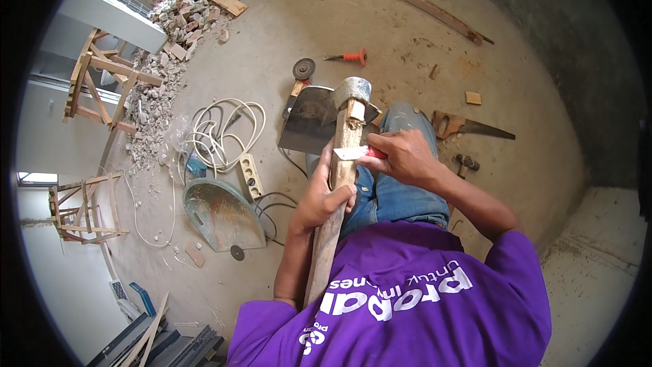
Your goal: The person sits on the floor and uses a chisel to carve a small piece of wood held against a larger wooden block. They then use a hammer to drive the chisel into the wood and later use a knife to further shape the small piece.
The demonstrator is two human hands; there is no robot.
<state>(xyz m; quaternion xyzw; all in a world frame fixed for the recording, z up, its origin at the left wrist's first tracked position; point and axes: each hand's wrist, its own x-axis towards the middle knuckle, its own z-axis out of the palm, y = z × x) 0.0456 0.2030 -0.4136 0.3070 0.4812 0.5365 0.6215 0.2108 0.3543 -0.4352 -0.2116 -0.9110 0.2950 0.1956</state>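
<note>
Head view: a person is wearing a purple shirt (414, 329) and blue jeans (404, 197).
Writing: big and small white letters are running across the shirt.
Left hand (318, 198): it is wrapping tightly around the wooden handle of a hoe (348, 132).
Right hand (409, 155): it is gripping a red knife (350, 153).
Knife blade: it is lying across the wood, just above the left hand.
Hoe: its handle is passing between the hands, and its metal head is sitting beyond them.
Floor (272, 27): a saw (468, 126) is lying to the right.
</note>
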